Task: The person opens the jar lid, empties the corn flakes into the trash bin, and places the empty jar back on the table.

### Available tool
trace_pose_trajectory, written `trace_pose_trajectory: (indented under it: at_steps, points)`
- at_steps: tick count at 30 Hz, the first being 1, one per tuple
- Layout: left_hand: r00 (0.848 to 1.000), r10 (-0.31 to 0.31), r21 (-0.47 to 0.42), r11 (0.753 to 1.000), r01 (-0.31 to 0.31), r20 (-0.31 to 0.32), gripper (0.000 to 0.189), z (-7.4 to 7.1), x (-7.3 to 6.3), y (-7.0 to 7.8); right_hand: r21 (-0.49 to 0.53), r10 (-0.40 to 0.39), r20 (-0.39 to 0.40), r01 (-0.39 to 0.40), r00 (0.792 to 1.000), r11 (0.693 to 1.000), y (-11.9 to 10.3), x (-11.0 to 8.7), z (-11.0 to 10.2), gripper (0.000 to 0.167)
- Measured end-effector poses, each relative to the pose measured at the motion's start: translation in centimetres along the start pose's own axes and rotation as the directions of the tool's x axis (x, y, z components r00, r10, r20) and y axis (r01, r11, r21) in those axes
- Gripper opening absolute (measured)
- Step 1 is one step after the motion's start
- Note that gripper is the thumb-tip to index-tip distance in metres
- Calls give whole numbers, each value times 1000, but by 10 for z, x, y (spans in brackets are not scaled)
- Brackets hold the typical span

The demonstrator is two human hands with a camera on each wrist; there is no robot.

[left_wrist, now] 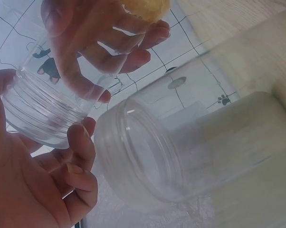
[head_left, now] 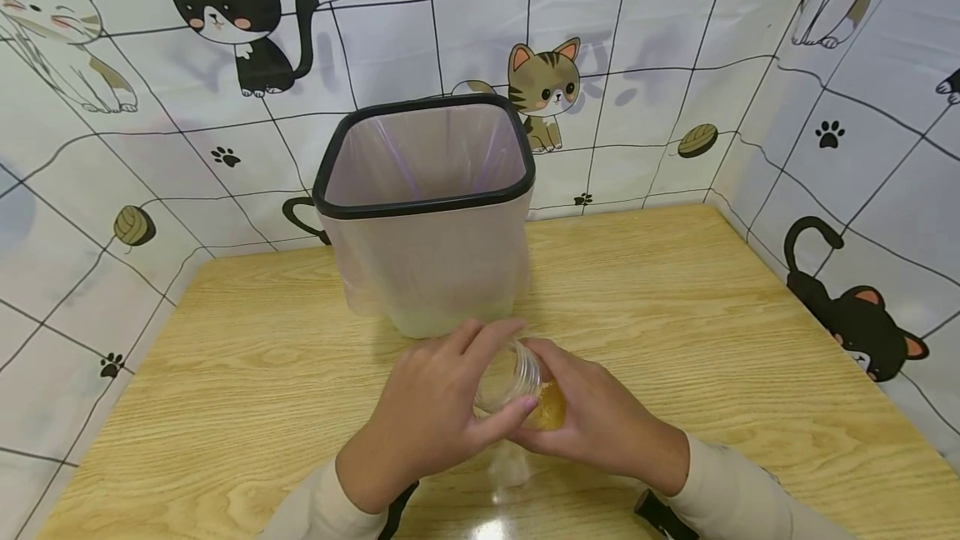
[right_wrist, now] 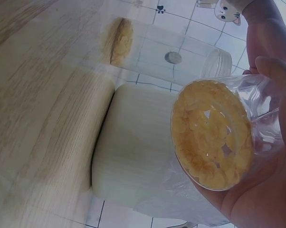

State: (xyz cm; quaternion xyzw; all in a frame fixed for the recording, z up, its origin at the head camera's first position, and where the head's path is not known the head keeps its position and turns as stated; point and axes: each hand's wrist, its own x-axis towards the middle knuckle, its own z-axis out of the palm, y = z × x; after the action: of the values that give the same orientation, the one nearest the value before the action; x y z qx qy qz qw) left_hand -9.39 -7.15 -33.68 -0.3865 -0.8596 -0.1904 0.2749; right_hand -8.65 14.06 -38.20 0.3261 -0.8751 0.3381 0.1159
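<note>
A clear plastic jar [head_left: 528, 373] with a ridged rim lies tilted between both hands, its mouth turned to the left. Yellow flakes [right_wrist: 212, 133] cover the inside of its base. My left hand [head_left: 435, 394] curls its fingers and thumb around the ridged end. Around the flake-filled base my right hand [head_left: 600, 419] keeps a grip, as the right wrist view shows. Below, a second clear jar [left_wrist: 147, 152] stands on the table with its mouth up. More yellow flakes [right_wrist: 119, 42] sit low inside this one. In the head view the hands mostly hide it.
Just beyond the hands stands a pale waste bin [head_left: 442, 265] with a black rim and a thin liner bag. The wooden table [head_left: 225, 407] meets walls covered in cat-printed sheeting [head_left: 645, 32] at the back and both sides.
</note>
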Motion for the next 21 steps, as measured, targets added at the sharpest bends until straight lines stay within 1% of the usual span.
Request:
trace_pose_trajectory:
  at_steps: [15,21]
  points:
    - [1000,-9,5,1000,9,-7,54,-1,0,0,7,11,4,-11,1000,1000,1,0,0,74]
    - [1000,-22,13,1000,22,-1,53,-2,0,-1,20,28,17,-28,999,999,0,0,-1,76]
